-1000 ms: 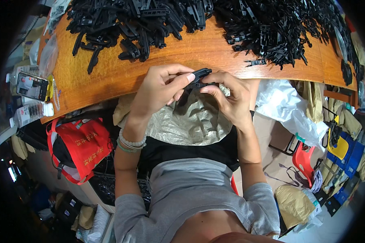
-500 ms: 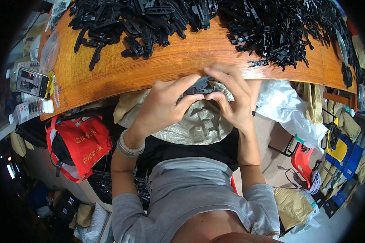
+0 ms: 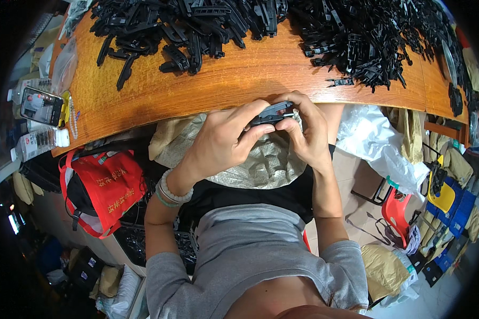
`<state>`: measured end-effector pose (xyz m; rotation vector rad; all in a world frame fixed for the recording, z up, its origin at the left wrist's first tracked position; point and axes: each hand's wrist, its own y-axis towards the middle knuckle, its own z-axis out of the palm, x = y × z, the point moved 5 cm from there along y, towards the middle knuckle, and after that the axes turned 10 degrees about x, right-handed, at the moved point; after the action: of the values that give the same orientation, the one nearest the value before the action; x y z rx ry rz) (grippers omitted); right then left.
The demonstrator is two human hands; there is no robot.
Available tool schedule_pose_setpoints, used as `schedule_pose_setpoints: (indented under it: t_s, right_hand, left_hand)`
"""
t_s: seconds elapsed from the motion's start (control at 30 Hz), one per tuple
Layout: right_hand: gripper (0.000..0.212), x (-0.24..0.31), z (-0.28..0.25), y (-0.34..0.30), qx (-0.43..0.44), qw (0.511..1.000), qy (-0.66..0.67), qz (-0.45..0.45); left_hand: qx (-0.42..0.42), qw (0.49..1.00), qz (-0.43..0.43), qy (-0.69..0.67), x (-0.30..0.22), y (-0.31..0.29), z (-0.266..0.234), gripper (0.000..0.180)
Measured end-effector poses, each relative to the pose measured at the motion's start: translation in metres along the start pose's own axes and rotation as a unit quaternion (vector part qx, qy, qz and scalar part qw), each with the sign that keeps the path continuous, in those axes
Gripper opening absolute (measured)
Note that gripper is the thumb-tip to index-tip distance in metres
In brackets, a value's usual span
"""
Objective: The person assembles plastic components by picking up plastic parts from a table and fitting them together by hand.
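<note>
Between both hands, just off the table's near edge, is a black plastic part (image 3: pixel 274 114), long and slim with a layered body. My left hand (image 3: pixel 230 132) pinches its left end with fingers behind and thumb in front. At the other end, my right hand (image 3: pixel 307 127) has its fingertips and thumb closed on it. Fingers cover both ends of the part. Beneath the hands, a pale woven sack (image 3: pixel 250 165) lies across my lap. Far on the table, a pile of larger black plastic parts (image 3: pixel 191 32) sits at the left and a pile of smaller ones (image 3: pixel 356 48) at the right.
The wooden table (image 3: pixel 143 98) curves around in front. A phone (image 3: pixel 41 106) leans by plastic bottles (image 3: pixel 35 144) at its left end. A red bag (image 3: pixel 109 186) hangs below left. A white plastic bag (image 3: pixel 375 141) and a red stool (image 3: pixel 397 212) are at the right.
The black part has tilted and turned between my fingers, showing more of its long side. My right hand's fingers have curled in lower; both hands stay near the table edge.
</note>
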<state>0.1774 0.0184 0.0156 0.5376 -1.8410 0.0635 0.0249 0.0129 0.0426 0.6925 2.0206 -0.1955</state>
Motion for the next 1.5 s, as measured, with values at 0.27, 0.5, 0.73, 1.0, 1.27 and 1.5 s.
schedule_pose_setpoints:
  t_s: [0.27, 0.5, 0.73, 1.0, 1.27, 1.5]
  right_hand:
    - [0.023, -0.012, -0.002, -0.005, -0.025, 0.998, 0.036, 0.042]
    - [0.022, -0.004, 0.009, -0.013, 0.084, 0.987, 0.1, 0.095]
    - [0.017, 0.0, -0.045, -0.024, -0.156, 0.959, -0.23, 0.048]
    - [0.019, -0.012, -0.059, -0.009, -0.186, 0.877, -0.442, 0.027]
    - [0.017, 0.006, -0.026, 0.02, -0.054, 0.905, -0.419, -0.041]
    - [0.027, 0.01, -0.011, 0.028, -0.034, 0.922, -0.384, -0.014]
  left_hand:
    - [-0.039, 0.998, 0.021, -0.035, 0.006, 0.001, 0.004, 0.033]
    - [-0.023, 1.0, 0.001, -0.01, 0.013, -0.007, -0.005, 0.019]
    - [-0.266, 0.912, -0.053, 0.309, 0.043, -0.013, -0.079, 0.026]
    - [-0.208, 0.902, -0.024, 0.378, 0.049, 0.002, -0.066, 0.022]
    - [-0.302, 0.897, 0.015, 0.324, 0.058, -0.011, -0.067, 0.02]
    - [-0.29, 0.916, -0.056, 0.272, 0.067, -0.009, -0.068, 0.018]
